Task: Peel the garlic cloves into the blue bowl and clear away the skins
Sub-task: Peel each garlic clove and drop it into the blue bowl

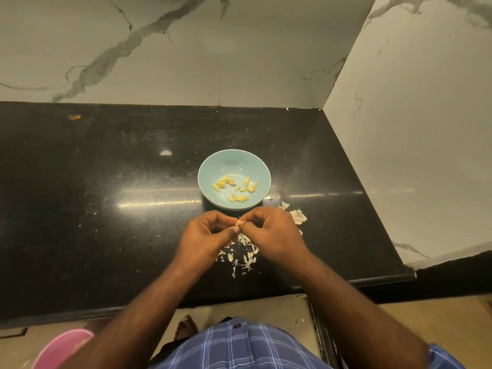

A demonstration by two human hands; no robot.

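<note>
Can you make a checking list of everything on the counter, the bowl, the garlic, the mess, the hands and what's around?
Surface: black counter, shiny, speckled.
Job's things: blue bowl holds peeled cloves; garlic clove pinched between both hands.
Clutter: skins scattered under the hands, more skins right of the bowl.
Hands: left hand and right hand grip the clove.
Cables: nothing seen.
Surroundings: marble wall; pink object on the floor.

Black stone countertop (106,209), white marble-veined walls (186,49), beige floor (292,315)
</note>
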